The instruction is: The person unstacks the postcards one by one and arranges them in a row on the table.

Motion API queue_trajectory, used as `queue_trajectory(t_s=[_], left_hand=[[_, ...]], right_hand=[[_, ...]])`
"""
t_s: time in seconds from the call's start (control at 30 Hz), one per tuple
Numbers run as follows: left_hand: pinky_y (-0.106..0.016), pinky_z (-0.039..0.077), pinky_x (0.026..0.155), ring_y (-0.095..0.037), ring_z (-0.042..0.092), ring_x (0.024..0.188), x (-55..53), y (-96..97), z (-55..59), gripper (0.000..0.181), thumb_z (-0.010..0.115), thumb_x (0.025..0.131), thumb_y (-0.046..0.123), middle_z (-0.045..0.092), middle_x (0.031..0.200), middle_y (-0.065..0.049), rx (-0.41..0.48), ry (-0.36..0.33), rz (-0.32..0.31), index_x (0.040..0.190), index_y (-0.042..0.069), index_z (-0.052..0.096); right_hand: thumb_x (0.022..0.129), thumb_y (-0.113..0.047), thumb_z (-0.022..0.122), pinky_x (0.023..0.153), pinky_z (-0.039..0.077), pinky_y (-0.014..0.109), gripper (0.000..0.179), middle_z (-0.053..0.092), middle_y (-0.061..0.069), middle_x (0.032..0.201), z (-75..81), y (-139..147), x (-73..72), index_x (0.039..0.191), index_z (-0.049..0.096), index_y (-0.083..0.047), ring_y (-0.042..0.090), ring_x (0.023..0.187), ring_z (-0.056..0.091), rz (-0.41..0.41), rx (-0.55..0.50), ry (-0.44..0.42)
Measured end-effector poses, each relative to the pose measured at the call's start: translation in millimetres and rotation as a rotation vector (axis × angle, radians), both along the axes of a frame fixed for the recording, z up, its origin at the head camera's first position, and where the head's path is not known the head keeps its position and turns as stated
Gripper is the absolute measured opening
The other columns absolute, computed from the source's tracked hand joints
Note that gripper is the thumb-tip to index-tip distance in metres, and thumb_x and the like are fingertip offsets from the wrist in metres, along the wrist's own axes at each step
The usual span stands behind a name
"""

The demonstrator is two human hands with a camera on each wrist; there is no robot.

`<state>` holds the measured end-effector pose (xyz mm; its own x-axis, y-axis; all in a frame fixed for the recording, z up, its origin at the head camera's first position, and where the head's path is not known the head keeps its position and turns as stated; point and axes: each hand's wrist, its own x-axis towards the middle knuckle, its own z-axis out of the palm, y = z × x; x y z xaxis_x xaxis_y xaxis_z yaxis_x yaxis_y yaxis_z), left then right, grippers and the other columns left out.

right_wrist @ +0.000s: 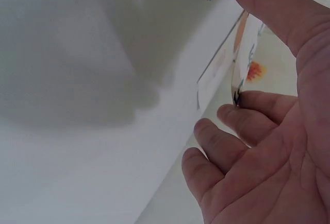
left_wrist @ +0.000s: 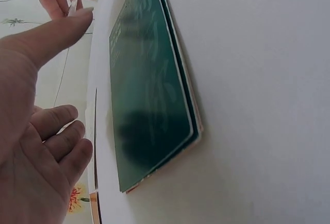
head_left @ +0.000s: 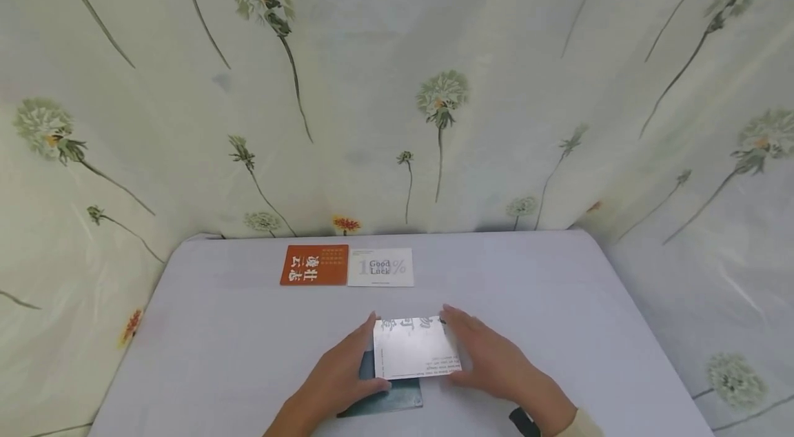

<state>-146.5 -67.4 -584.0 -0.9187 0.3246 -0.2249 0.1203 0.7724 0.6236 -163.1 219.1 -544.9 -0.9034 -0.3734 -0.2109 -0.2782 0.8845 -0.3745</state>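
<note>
A white card (head_left: 412,349) with grey lettering is held above the table by both hands. My left hand (head_left: 340,369) grips its left side, thumb on the near edge and a finger at the far left corner. My right hand (head_left: 493,358) holds the right side in the same way. Beneath lies a small stack of dark teal cards (head_left: 391,399), partly covered by the white card and left hand. In the left wrist view the teal stack (left_wrist: 149,90) shows several layered edges. The white card (right_wrist: 250,54) appears nearly edge-on in the right wrist view.
Toward the back of the white-covered table (head_left: 496,278), an orange card (head_left: 315,265) with white characters lies beside a white "Good Luck" card (head_left: 380,267). Behind and at both sides hangs a dandelion-printed cloth (head_left: 372,78).
</note>
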Motion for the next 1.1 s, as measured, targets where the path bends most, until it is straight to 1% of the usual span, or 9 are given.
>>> queue_trajectory(t_s=[0.17,0.3,0.4,0.57,0.67,0.8,0.93,1.1], left_hand=[[-0.05,0.04,0.117,-0.028,0.039,0.151,-5.9,7.6,-4.3,0.115,0.091,0.081,0.042,0.037,0.167,-0.005,-0.006,0.004,0.004,0.168,0.013,0.021],[-0.048,0.04,0.118,-0.026,0.038,0.152,-11.9,12.7,-6.5,0.114,0.09,0.082,0.042,0.036,0.168,-0.004,-0.004,0.011,0.0,0.168,0.014,0.02],[-0.047,0.039,0.118,-0.026,0.037,0.152,-15.4,16.1,-5.0,0.113,0.089,0.083,0.042,0.035,0.168,-0.004,-0.001,0.031,-0.012,0.168,0.013,0.021],[-0.046,0.04,0.118,-0.026,0.04,0.151,-20.9,23.9,-2.5,0.11,0.089,0.084,0.043,0.038,0.167,-0.005,-0.006,0.07,-0.03,0.167,0.011,0.024],[-0.044,0.044,0.115,-0.025,0.045,0.147,-23.1,29.7,-3.0,0.109,0.088,0.085,0.044,0.044,0.164,-0.005,-0.031,0.065,-0.018,0.167,0.011,0.025],[-0.045,0.048,0.111,-0.027,0.051,0.143,-25.9,37.7,-0.4,0.109,0.089,0.084,0.043,0.05,0.159,-0.006,-0.049,0.069,0.014,0.167,0.011,0.026],[-0.045,0.048,0.111,-0.027,0.051,0.143,-29.9,44.7,4.4,0.109,0.09,0.083,0.04,0.05,0.159,-0.007,-0.048,0.083,0.024,0.166,0.009,0.027],[-0.043,0.047,0.113,-0.025,0.049,0.144,-37.1,53.5,5.0,0.107,0.089,0.085,0.04,0.049,0.159,-0.007,-0.054,0.091,0.019,0.166,0.007,0.027]], right_hand=[[0.073,-0.04,0.096,0.118,0.039,0.052,0.112,0.039,0.006,0.166,-1.5,5,-4.3,0.163,0.036,-0.014,0.032,0.149,0.041,-0.021,-0.004,0.017],[0.074,-0.038,0.096,0.119,0.038,0.052,0.111,0.038,0.006,0.166,1.2,8,-7.6,0.163,0.036,-0.013,0.032,0.149,0.04,-0.017,0.007,0.031],[0.074,-0.038,0.096,0.12,0.036,0.052,0.11,0.038,0.008,0.166,4.8,11,-10.5,0.163,0.036,-0.012,0.033,0.15,0.04,-0.005,0.026,0.038],[0.075,-0.036,0.095,0.12,0.036,0.052,0.108,0.037,0.011,0.167,8.1,16,-15.9,0.161,0.038,-0.008,0.036,0.149,0.041,0.01,0.063,0.052],[0.076,-0.034,0.095,0.118,0.038,0.054,0.107,0.036,0.015,0.166,9.5,20,-18.1,0.161,0.037,-0.003,0.039,0.147,0.042,0.021,0.068,0.047],[0.077,-0.032,0.094,0.117,0.039,0.055,0.107,0.036,0.019,0.165,9.1,24,-22.1,0.161,0.034,0.0,0.042,0.145,0.043,0.035,0.078,0.06],[0.078,-0.031,0.094,0.116,0.04,0.055,0.107,0.037,0.019,0.165,8.3,29,-27.5,0.161,0.033,0.0,0.042,0.145,0.044,0.038,0.089,0.075],[0.077,-0.028,0.094,0.115,0.042,0.056,0.106,0.038,0.021,0.163,9.0,35,-34.9,0.16,0.035,0.002,0.043,0.143,0.046,0.053,0.111,0.103]])
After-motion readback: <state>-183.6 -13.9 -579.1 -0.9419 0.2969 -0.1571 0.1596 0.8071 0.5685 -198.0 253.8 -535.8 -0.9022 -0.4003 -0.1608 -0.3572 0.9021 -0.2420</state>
